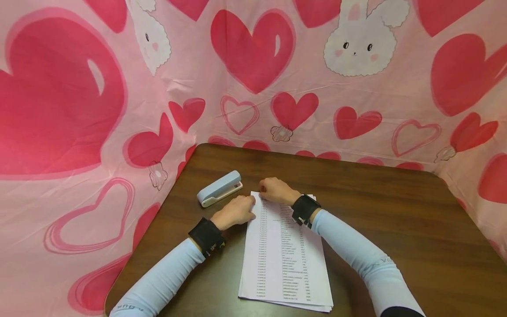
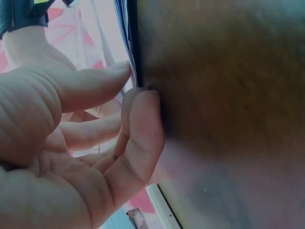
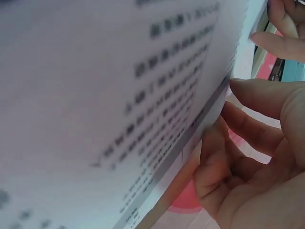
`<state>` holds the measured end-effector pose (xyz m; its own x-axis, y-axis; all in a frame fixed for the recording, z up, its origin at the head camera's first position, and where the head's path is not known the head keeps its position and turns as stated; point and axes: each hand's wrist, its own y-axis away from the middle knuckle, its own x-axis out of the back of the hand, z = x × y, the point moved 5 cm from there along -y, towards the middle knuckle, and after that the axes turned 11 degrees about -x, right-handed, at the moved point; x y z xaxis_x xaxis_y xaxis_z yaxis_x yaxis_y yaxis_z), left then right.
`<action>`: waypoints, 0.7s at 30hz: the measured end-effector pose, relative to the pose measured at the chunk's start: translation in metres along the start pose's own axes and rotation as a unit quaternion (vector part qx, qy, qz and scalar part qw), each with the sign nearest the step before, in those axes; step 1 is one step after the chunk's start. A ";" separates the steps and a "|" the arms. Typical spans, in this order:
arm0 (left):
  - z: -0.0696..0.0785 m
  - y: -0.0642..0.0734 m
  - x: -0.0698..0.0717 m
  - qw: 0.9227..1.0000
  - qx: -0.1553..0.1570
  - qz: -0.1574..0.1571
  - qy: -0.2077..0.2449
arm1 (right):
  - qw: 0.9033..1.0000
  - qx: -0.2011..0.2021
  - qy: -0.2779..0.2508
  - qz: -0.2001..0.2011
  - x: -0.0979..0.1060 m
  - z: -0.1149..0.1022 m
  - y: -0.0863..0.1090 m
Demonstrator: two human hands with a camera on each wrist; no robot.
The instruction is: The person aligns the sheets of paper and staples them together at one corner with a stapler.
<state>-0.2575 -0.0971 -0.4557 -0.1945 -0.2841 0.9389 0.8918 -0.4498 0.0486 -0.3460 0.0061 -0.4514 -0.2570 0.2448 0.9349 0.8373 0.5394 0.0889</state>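
A stack of printed paper sheets [image 1: 285, 259] lies lengthwise on the table, its lower edges slightly fanned. At the upper left edge, my left hand [image 1: 235, 211] pinches the stack; the left wrist view shows the thumb [image 2: 97, 86] against the sheets and a bent finger on the other side. My right hand [image 1: 278, 190] grips the top edge near the same corner. Its thumb [image 3: 262, 98] rests on the printed side in the right wrist view, with the other fingers curled at the edge. A light blue and white stapler [image 1: 219, 188] stands just beyond the left hand.
The brown wooden table [image 1: 396, 229] has rounded far corners. Behind it and along its left side hangs a pink cloth [image 1: 253, 105] with hearts and rabbits. Black bands [image 1: 207, 236] circle both wrists, over light blue sleeves.
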 end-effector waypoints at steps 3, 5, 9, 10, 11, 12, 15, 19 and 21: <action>0.002 0.001 0.001 1.000 0.000 0.004 -0.002 | 1.000 0.002 0.018 0.001 0.002 -0.002 -0.001; 0.004 0.001 0.001 1.000 0.000 0.003 -0.002 | 1.000 0.002 0.030 -0.002 0.003 -0.002 -0.002; 0.005 0.001 0.001 1.000 0.004 -0.002 -0.004 | 1.000 -0.013 0.019 -0.021 0.003 -0.001 -0.004; 0.005 0.001 0.001 1.000 0.005 -0.002 -0.005 | 0.999 -0.017 0.011 -0.026 0.003 0.000 -0.004; 0.005 0.001 0.000 1.000 0.005 -0.002 -0.006 | 0.999 -0.023 0.002 -0.031 0.003 0.001 -0.005; 0.005 0.001 0.000 1.000 0.006 -0.002 -0.007 | 0.999 -0.029 -0.007 -0.035 0.004 0.001 -0.005; 0.004 0.001 -0.001 1.000 0.006 0.001 -0.006 | 0.997 -0.044 -0.034 -0.048 0.001 0.004 -0.007; 0.004 0.003 -0.003 1.000 0.002 0.006 -0.004 | 0.995 -0.059 -0.057 -0.059 -0.003 0.007 -0.006; 0.005 0.004 -0.003 1.000 0.002 0.009 -0.001 | 0.995 -0.059 -0.062 -0.058 -0.004 0.007 -0.006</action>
<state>-0.2512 -0.0941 -0.4565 -0.1771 -0.2904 0.9404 0.8972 -0.4405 0.0330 -0.3533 0.0081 -0.4578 -0.4073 0.2872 0.8670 0.8470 0.4738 0.2409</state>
